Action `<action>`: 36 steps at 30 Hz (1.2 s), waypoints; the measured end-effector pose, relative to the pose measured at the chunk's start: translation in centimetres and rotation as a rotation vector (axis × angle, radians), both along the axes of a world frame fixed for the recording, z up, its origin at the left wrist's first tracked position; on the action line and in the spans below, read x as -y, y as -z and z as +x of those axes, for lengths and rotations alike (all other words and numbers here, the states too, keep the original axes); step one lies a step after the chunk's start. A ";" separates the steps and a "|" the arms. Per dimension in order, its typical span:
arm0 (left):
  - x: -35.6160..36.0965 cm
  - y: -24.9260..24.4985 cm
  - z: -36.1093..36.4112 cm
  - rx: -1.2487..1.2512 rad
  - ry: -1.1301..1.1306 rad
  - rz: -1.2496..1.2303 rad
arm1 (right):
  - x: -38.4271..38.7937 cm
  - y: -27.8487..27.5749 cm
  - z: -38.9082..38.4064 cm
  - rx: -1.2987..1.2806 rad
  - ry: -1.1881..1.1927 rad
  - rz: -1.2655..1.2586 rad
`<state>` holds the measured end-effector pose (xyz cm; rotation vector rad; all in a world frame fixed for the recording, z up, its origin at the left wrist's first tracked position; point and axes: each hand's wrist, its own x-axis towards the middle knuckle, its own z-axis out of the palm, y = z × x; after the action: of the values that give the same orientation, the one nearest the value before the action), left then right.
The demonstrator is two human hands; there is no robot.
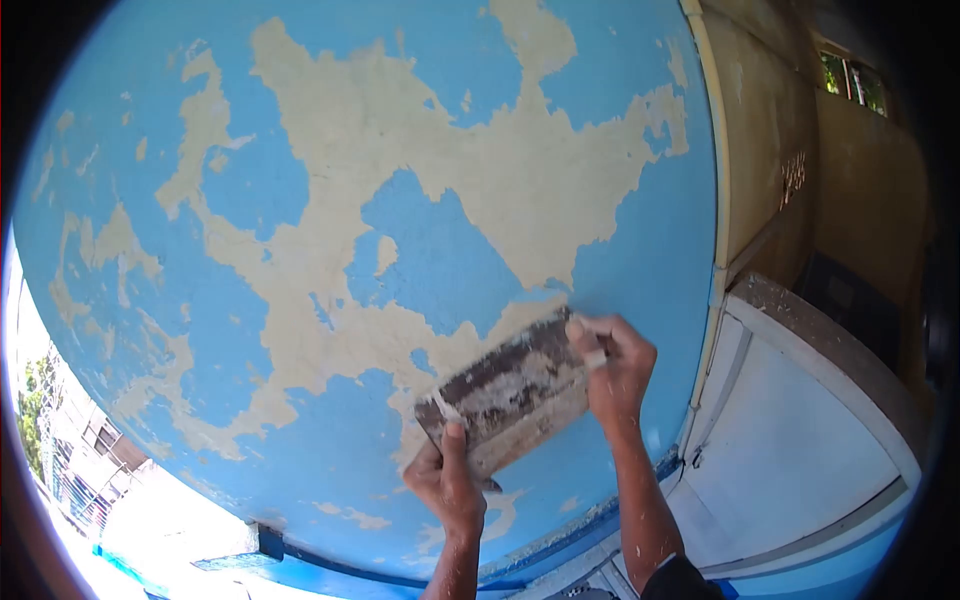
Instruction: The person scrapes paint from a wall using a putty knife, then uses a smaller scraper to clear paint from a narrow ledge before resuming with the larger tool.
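Note:
Both my hands grip a wide, rectangular scraper [515,385], dark and crusted with pale residue, with a lighter brown strip along its lower side. My left hand [447,485] is closed around its lower left end, thumb on the near face. At the upper right end, my right hand [617,368] pinches it with the thumb on top. The scraper is tilted, right end higher, and its upper edge lies right at the wall [420,235]. Blue paint on that wall is broken by large cream patches where it has come off.
A cream pipe [716,150] runs down the wall's right edge. Beyond it are a tan wall [765,150] and a white panel door [790,430] with a dusty top ledge. At the lower left lies a bright outdoor area with a metal structure [75,490].

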<state>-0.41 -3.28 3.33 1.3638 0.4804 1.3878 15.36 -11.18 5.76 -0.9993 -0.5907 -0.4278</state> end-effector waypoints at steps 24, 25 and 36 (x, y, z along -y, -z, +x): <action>-4.2 -2.3 -5.3 0.112 -0.056 0.040 | -3.5 -4.0 -5.0 0.095 0.027 -0.123; -4.4 -4.3 -5.0 0.177 -0.045 0.012 | -3.8 -6.6 -5.0 0.095 -0.025 -0.105; -3.9 -5.5 -7.1 0.119 -0.022 -0.113 | -2.3 -6.1 -7.5 -0.012 0.002 -0.325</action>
<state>-7.50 0.62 8.87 1.1804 0.4882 1.4292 7.87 -8.90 11.91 -1.3118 -0.6617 -0.3328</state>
